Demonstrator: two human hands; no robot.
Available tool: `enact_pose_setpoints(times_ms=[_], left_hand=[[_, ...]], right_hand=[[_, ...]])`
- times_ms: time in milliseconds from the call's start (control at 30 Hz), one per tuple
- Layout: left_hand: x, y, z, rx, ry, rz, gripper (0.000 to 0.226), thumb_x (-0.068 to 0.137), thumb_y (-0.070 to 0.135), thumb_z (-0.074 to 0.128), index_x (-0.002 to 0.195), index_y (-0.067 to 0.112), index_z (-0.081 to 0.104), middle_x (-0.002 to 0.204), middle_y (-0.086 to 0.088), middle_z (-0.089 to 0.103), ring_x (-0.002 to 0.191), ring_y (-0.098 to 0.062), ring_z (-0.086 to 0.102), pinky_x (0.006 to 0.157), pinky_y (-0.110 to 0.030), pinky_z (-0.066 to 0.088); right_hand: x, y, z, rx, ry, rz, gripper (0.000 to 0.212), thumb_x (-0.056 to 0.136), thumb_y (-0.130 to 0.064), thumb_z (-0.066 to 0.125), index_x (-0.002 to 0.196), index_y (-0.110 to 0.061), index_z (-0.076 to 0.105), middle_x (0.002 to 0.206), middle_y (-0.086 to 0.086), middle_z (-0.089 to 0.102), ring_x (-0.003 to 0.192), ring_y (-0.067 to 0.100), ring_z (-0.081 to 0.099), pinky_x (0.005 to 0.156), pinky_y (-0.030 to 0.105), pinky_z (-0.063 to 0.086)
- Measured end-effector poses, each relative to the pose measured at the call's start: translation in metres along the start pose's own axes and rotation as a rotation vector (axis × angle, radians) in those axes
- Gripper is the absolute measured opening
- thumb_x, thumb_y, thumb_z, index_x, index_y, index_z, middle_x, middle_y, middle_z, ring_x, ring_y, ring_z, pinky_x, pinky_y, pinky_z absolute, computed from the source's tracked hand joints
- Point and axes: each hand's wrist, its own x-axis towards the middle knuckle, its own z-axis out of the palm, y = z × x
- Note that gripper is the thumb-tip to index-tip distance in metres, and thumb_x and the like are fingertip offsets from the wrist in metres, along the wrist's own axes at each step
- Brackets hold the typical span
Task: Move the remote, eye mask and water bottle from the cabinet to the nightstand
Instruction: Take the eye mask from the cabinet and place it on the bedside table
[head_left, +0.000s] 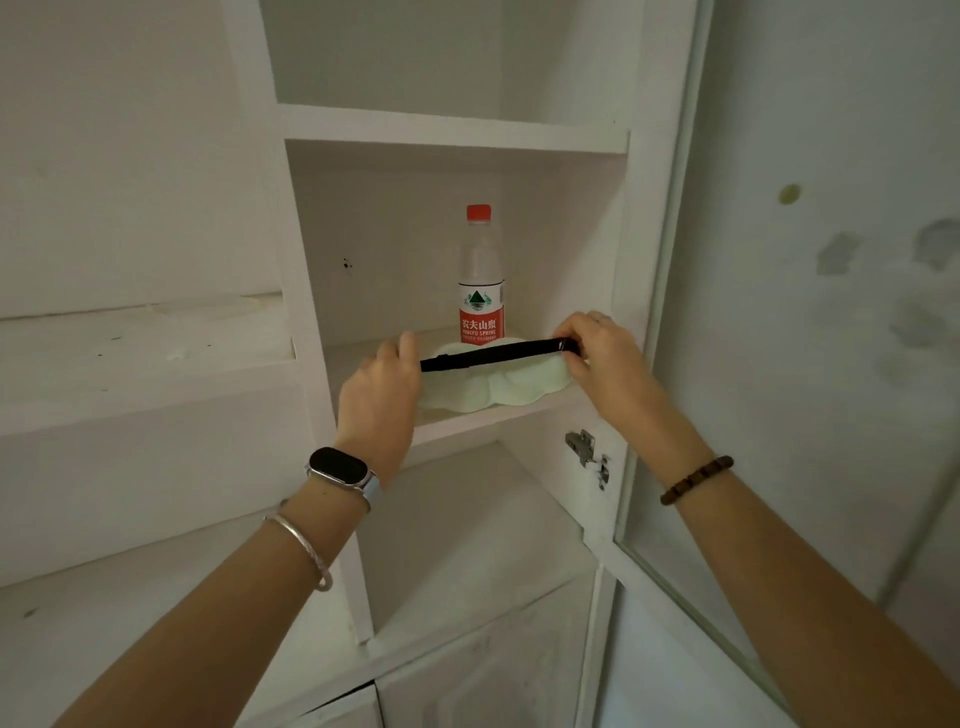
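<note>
Both hands, left (382, 379) and right (597, 345), pinch the mask (488, 387) strap (498, 353) ends on the shelf (467, 421). Soft, light; strap ends suit. Bottle (480, 278) stands behind the fingers.

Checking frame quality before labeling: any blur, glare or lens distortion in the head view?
Head view: dim, flat light, no hard shadows; wide-angle bowing bends the cabinet edges and open glass door; faint reflection on the glass; water bottle label legible; eye mask pale and washed out, strap crisp between left hand and right hand; no motion blur.
</note>
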Motion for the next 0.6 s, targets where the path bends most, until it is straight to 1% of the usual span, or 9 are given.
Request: enact_pose_setpoints(times_ms=[100,200,300,400,467,533,600], left_hand=[[-0.016,0.002,-0.008,-0.033,0.025,0.009,0.023,0.084,-0.011,0.052,0.099,0.004,0.044,0.079,-0.013,0.054,0.057,-0.027,0.042,0.048,-0.036,0.036],[-0.037,0.0,-0.013,-0.059,0.08,0.014,0.021,0.082,-0.012,0.054,0.091,0.005,0.046,0.073,-0.013,0.054,0.054,-0.025,0.039,0.044,-0.034,0.032],[-0.068,-0.002,-0.016,-0.036,0.075,-0.005,0.019,0.084,-0.008,0.058,0.088,0.006,0.046,0.071,-0.012,0.054,0.053,-0.027,0.045,0.043,-0.033,0.034],[-0.115,-0.002,-0.021,0.009,0.024,-0.067,0.023,0.082,-0.009,0.061,0.091,0.007,0.047,0.072,-0.01,0.054,0.057,-0.025,0.046,0.043,-0.036,0.039],[-0.154,0.0,-0.025,0.033,-0.018,-0.1,0.026,0.079,-0.01,0.063,0.091,0.008,0.048,0.072,-0.008,0.054,0.058,-0.023,0.045,0.044,-0.034,0.037],[-0.195,0.004,-0.03,0.028,-0.06,-0.175,0.023,0.082,-0.009,0.06,0.09,0.008,0.046,0.071,-0.008,0.053,0.056,-0.024,0.044,0.043,-0.033,0.035],[-0.237,0.007,-0.037,-0.034,-0.105,-0.294,0.016,0.088,-0.005,0.052,0.09,0.009,0.044,0.068,-0.007,0.052,0.054,-0.024,0.044,0.044,-0.033,0.032]], right_hand=[[-0.02,0.0,-0.005,-0.022,-0.021,-0.02,0.016,0.09,-0.005,0.057,0.104,-0.008,0.063,0.095,0.007,0.058,0.085,0.017,0.051,0.073,0.028,0.044],[-0.04,-0.001,-0.007,-0.003,-0.032,-0.027,0.016,0.092,-0.01,0.056,0.107,-0.01,0.062,0.097,0.006,0.056,0.084,0.016,0.051,0.07,0.026,0.042],[-0.06,-0.004,-0.006,0.064,-0.097,-0.053,0.014,0.093,-0.012,0.055,0.106,-0.012,0.06,0.099,0.004,0.055,0.086,0.017,0.054,0.073,0.026,0.043],[-0.086,-0.007,0.0,0.146,-0.185,-0.091,0.014,0.092,-0.011,0.056,0.105,-0.012,0.061,0.099,0.002,0.053,0.085,0.016,0.053,0.075,0.024,0.039],[-0.11,-0.011,0.005,0.201,-0.245,-0.111,0.012,0.092,-0.012,0.057,0.103,-0.012,0.061,0.099,0.0,0.052,0.083,0.011,0.049,0.074,0.023,0.037],[-0.136,-0.016,0.014,0.251,-0.312,-0.158,0.009,0.092,-0.013,0.057,0.1,-0.011,0.061,0.098,-0.001,0.051,0.082,0.01,0.046,0.073,0.02,0.034],[-0.163,-0.025,0.024,0.295,-0.396,-0.188,0.008,0.092,-0.012,0.057,0.098,-0.01,0.061,0.096,-0.002,0.049,0.081,0.011,0.046,0.073,0.021,0.035]])
